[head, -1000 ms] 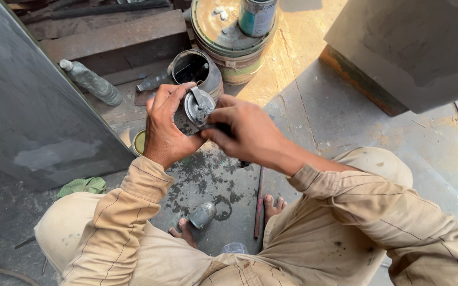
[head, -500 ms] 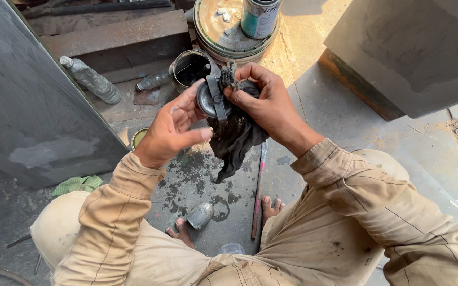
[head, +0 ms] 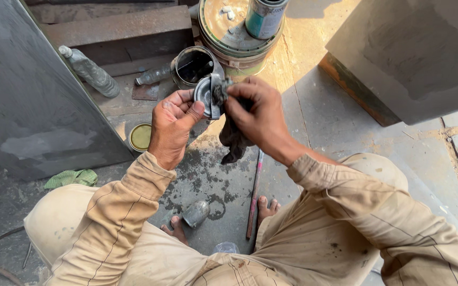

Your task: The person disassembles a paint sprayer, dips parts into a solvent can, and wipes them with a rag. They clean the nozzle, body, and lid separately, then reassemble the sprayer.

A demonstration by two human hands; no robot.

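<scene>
Gripping an on-edge metal disc (head: 205,95), the left hand (head: 172,127) steadies it; the right hand (head: 255,114) clutches a dark rag (head: 234,140).

Your left hand (head: 173,124) is raised, palm toward you, fingers curled in a grip. Your right hand (head: 255,114) meets it, fingertips pinched closed. Both elbows are bent.

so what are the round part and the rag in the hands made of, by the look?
Round part, held in the left hand: looks like metal, grey with a dull sheen and bright highlights, grimy.
Rag, pressed on by the right hand: soft cloth, hanging limp in folds, dark, probably soiled with grease.
</scene>
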